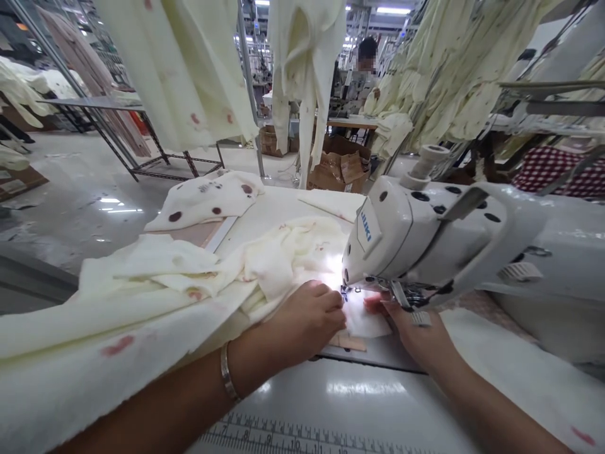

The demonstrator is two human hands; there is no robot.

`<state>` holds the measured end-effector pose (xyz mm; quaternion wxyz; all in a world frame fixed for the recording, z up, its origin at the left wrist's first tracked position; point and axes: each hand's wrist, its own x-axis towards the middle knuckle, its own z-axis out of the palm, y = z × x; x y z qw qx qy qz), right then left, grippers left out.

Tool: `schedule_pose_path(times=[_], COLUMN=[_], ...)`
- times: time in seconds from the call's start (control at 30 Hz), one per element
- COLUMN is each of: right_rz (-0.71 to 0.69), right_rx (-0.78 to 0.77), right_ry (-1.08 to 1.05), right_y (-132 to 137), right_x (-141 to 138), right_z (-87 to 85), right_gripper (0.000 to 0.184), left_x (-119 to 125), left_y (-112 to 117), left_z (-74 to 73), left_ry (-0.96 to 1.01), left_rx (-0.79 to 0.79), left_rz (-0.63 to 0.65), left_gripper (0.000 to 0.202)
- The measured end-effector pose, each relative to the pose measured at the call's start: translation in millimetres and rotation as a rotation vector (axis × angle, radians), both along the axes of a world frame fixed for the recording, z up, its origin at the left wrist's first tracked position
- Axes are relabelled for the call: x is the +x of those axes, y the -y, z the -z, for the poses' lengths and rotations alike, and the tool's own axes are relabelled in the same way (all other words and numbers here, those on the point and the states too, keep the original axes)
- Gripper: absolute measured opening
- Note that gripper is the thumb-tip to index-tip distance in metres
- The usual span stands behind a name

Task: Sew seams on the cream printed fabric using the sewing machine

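My left hand (307,318) rests knuckles-up on cream fabric (198,284) just left of the needle, its fingers curled and pressing the cloth down. My right hand (411,331) lies on the fabric under the head of the white sewing machine (425,233), its fingers stretched toward the presser foot (347,293) and partly hidden by the machine. A lamp lights the cloth brightly at the needle. The fabric bunches in folds to the left and drapes over my left forearm, which wears a bracelet.
A ruler strip (283,435) runs along the grey table's near edge. A spotted cream piece (208,198) lies at the table's far side. Cream garments (189,69) hang overhead. Cardboard boxes (340,167) stand behind, and a person (366,60) sits at a far station.
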<state>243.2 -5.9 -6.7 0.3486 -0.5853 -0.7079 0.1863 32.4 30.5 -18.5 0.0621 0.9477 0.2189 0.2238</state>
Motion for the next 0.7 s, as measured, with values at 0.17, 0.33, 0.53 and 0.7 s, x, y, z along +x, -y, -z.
schedule_pose_path(times=[0.17, 0.33, 0.53, 0.7], right_rz=[-0.126, -0.096, -0.061, -0.088], right_rx=[0.092, 0.218, 0.196, 0.281], right_ry=[0.266, 0.546, 0.593, 0.594], right_y=[8.3, 4.7, -1.5, 2.0], right_x=[1.3, 1.2, 4.2, 8.4], right_z=[-4.2, -4.0, 2.5, -2.6], right_gripper=[0.023, 0.019, 0.023, 0.023], left_x=[-1.6, 0.6, 1.8, -31.9], left_y=[-1.1, -13.3, -35.0, -16.2], left_z=[-1.3, -6.5, -23.8, -31.6], left_ry=[0.05, 0.069, -0.094, -0.391], left_rx=[-0.045, -0.091, -0.052, -0.018], left_rz=[0.0, -0.037, -0.141, -0.451], left_gripper=[0.023, 0.023, 0.023, 0.03])
